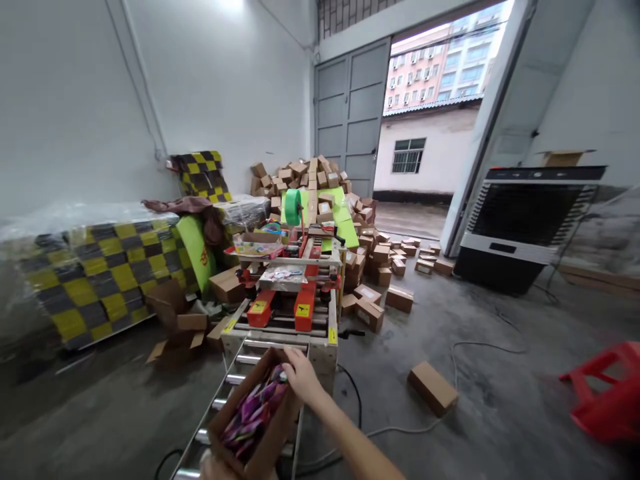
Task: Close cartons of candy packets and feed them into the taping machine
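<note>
Open box [274, 435]: brown corrugated card, oblong, top flaps up. It sits tilted on the rollers [239, 361], bare steel tubes in a ladder frame, near end at the bottom edge of view. Inside: packets [253, 413], glossy film, purple, pink and green, heaped loose to the rim.

Right hand [300, 377]: at the far end of the box, fingers curled over the rim, closed on the card. Forearm bare.

Left hand [213, 468]: only a sliver shows, against the near end of the box; its grip cannot be told.

Beyond the rollers: sealer [300, 297], cream metal frame with orange blocks and yellow labels, a green tape roll [293, 207] upright behind it.

Surroundings: pile [310, 177] of small brown cartons at the grey door; one carton [433, 388] lying alone on the rough concrete floor [500, 413]; a wrapped black-and-yellow checked stack [100, 273] at left; louvred cooler [530, 227] and red plastic stool [607, 393] at right.
</note>
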Demonstrator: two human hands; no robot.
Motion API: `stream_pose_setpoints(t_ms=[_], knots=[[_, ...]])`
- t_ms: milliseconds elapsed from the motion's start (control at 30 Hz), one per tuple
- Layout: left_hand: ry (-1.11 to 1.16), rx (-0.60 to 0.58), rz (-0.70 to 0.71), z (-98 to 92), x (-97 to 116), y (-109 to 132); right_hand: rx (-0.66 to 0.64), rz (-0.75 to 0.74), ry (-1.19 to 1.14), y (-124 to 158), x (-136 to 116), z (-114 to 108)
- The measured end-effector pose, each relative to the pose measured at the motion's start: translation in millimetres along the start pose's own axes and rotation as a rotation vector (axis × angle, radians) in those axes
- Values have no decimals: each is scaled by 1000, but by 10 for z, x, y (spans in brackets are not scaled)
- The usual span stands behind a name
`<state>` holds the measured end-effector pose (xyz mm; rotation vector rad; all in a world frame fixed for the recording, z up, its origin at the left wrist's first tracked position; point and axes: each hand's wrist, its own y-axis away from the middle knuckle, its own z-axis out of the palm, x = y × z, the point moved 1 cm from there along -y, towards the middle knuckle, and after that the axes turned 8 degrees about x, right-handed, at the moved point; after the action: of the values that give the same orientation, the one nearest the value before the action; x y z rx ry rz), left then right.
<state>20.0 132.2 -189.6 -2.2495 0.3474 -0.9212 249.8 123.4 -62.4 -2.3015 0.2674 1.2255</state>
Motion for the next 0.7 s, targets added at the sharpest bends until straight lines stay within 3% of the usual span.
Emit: stream_pose_setpoints(t_ms=[67,133,233,300,367,467,533,600,700], knots=[[34,190,-10,-33,36,-40,20,3,30,47,82,12],[51,251,68,-117,118,-153,-10,-19,111,47,72,26],[2,94,350,-149,260,-372,-191,-137,325,-27,-19,27],[-10,-22,542,-64,306,-476,-321,-219,393,-87,-55,19],[-13,-165,620,65,297,-529,-405,-267,386,-132,-55,15],[-4,-414,546,185,249,-549,-468,-323,394,-168,-30,33],[36,-524,455,155,239,-557,-477,-345,402,-181,-28,62],[99,-543,362,56,254,-582,-469,-356,412,-190,-40,105],[198,-463,274,-102,292,-639,-421,-343,425,-189,-57,189]])
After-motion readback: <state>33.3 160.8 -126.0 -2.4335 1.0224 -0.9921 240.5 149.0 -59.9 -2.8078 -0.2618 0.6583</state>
